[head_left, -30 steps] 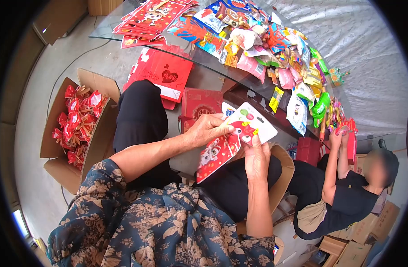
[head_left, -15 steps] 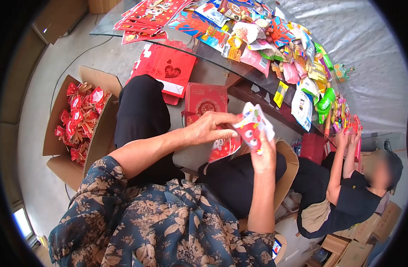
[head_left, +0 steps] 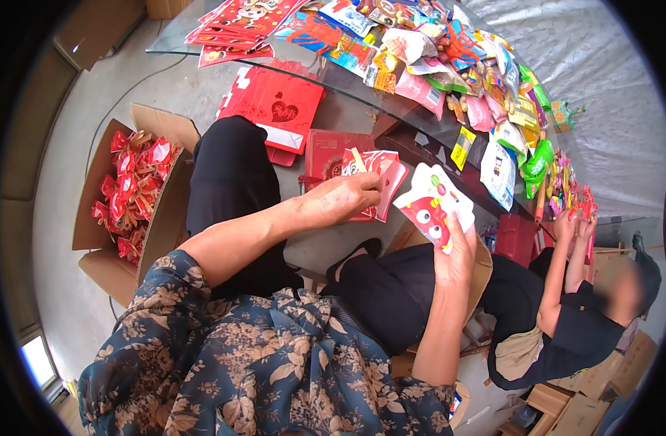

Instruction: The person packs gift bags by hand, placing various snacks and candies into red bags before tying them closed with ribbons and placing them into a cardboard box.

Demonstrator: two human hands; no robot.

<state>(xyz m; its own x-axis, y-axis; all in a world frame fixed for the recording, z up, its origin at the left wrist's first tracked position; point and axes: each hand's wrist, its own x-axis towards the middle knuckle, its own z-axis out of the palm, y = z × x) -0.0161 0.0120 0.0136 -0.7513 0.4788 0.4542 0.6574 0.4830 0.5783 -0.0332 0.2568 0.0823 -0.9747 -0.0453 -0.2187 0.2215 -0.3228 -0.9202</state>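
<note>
My left hand is closed on the edge of a red printed bag, held above the floor in front of my knees. The bag's near side is partly hidden by my fingers, and a thin pale strip shows at its top. In my right hand is a white and red snack packet with cartoon eyes, pinched between thumb and fingers. A small gap separates the packet from the bag.
A glass table bears many snack packets and a stack of red printed bags. Red boxes lie below its edge. At left, a cardboard box holds red-wrapped bundles. A person sits at right, hands raised at the table.
My right hand has moved right with the packet, away from my left hand. My left hand now grips the red bag, which has risen and tilted upright from its lower hanging position.
</note>
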